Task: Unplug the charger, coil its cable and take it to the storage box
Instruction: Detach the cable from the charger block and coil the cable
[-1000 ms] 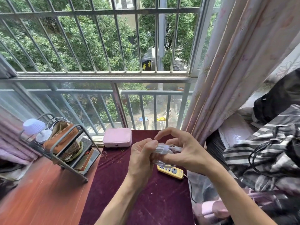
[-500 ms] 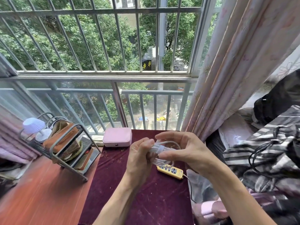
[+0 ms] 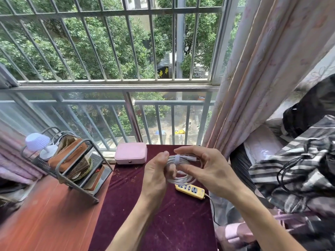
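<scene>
Coiled white charger cable (image 3: 182, 180), strap-bound: centre frame, above the maroon tabletop (image 3: 181, 223). Left grip (image 3: 155, 176) and right grip (image 3: 208, 171) both pinch the coil. Yellow power strip (image 3: 190, 191) lies just below; pink box (image 3: 130, 155) sits up-left.

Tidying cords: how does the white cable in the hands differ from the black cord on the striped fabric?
The white cable is coiled tight and strapped; the black cord sprawls in loose loops. The white cable is held by left hand and right hand; the black cord lies untouched on striped fabric. Both are thin.
</scene>
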`<act>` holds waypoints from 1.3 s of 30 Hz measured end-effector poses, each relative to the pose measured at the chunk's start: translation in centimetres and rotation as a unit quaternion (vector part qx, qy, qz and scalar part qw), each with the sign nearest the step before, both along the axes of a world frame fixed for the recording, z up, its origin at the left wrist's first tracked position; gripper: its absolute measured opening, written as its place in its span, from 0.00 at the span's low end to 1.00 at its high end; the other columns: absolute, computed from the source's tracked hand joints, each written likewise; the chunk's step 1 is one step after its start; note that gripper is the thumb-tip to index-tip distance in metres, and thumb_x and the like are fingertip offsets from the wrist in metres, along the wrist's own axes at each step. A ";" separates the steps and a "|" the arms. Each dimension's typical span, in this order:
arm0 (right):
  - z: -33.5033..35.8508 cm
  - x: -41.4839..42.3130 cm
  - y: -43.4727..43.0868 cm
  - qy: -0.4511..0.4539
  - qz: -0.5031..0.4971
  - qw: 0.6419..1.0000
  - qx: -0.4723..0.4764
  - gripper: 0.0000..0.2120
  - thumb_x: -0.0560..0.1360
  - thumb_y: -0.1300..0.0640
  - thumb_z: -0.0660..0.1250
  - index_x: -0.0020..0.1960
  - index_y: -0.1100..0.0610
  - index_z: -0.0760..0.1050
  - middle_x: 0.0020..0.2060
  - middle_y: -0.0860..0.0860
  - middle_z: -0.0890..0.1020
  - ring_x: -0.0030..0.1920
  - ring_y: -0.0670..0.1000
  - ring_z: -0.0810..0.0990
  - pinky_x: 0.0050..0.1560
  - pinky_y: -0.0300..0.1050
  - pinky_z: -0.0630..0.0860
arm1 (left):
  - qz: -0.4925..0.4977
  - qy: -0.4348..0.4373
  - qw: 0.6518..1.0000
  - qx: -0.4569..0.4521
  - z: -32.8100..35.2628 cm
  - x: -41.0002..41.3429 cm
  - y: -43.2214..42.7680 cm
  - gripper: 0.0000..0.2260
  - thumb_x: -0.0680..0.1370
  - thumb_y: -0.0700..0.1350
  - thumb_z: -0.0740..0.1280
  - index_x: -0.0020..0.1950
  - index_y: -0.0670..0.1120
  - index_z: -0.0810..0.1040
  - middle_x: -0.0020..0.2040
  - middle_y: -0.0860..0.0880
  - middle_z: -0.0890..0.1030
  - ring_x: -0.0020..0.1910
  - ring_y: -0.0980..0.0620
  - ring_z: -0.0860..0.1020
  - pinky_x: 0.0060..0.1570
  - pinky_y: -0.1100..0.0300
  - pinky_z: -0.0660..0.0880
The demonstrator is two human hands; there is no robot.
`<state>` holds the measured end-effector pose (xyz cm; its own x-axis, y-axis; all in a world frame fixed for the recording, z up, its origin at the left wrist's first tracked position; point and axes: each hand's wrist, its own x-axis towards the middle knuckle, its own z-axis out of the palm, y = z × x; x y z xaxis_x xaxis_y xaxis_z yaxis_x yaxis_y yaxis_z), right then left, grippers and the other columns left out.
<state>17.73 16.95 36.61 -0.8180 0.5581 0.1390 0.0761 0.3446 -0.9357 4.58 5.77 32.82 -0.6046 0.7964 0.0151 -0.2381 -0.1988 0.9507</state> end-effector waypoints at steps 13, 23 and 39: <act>-2.4 -0.4 -1.8 0.089 -0.092 0.989 0.076 0.20 0.74 0.62 0.80 0.63 0.50 0.84 0.53 0.40 0.88 0.54 0.42 0.87 0.55 0.42 0.84 | 0.179 0.163 0.969 -0.040 0.8 1.7 1.1 0.20 0.80 0.58 0.64 0.31 0.51 0.72 0.26 0.53 0.69 0.25 0.53 0.67 0.25 0.55 0.65; -3.8 -1.0 -3.7 0.169 -0.058 0.979 -0.097 0.26 0.78 0.75 0.64 0.69 0.53 0.78 0.57 0.53 0.86 0.56 0.53 0.88 0.51 0.39 0.84 | 0.153 0.170 0.973 -0.014 1.0 2.4 1.0 0.17 0.80 0.56 0.66 0.32 0.53 0.74 0.26 0.52 0.73 0.26 0.53 0.70 0.25 0.55 0.68; -1.2 -0.8 2.0 0.051 -0.026 0.990 -0.130 0.06 0.80 0.60 0.73 0.54 0.52 0.87 0.46 0.50 0.91 0.51 0.49 0.90 0.54 0.36 0.83 | 0.143 0.287 0.946 -0.047 -0.6 0.5 0.1 0.18 0.81 0.54 0.62 0.30 0.56 0.67 0.26 0.56 0.69 0.26 0.61 0.66 0.26 0.60 0.64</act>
<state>16.90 18.95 35.37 -0.7761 0.6273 0.0647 -0.0116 0.0884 -0.9960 5.04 5.86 32.19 -0.7097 0.6153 0.3431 0.3733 -0.0846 0.9238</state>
